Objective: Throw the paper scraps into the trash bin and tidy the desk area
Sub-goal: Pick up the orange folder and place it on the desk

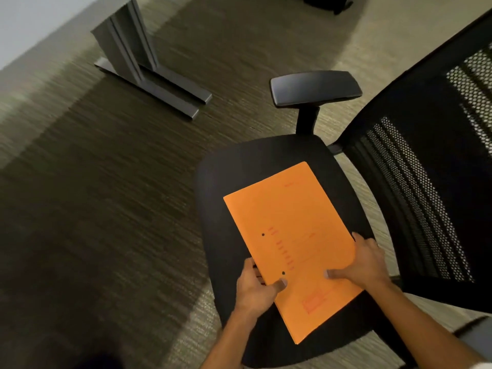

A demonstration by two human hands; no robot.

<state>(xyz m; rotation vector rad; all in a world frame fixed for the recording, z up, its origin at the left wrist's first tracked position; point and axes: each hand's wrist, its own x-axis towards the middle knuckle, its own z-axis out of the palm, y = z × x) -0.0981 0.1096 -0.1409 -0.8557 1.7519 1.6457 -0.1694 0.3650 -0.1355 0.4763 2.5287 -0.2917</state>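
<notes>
Both hands grip the near end of an orange folder [290,243]. The left hand [255,288] pinches its long left edge, thumb pressed on the cover beside a punched hole and fingers curled underneath. The right hand [368,262] clamps the right edge, thumb flat on top, fingers wrapped around the side. Two hands on opposite edges keep the flat, floppy cover level and shut, which suits lifting it or setting it down squarely; which of the two is under way cannot be told.

The folder lies over the black seat [239,182] of an office chair, its far corner pointing toward 12 o'clock; whether it rests on the seat or hangs just above is unclear. It is closed, so any papers inside are hidden. An armrest [315,87] stands at 12 o'clock, the mesh backrest [426,182] at 3 o'clock. A desk leg [138,65] stands on the carpet [93,209] at 10 o'clock.

No paper scraps and no trash bin are in view.
</notes>
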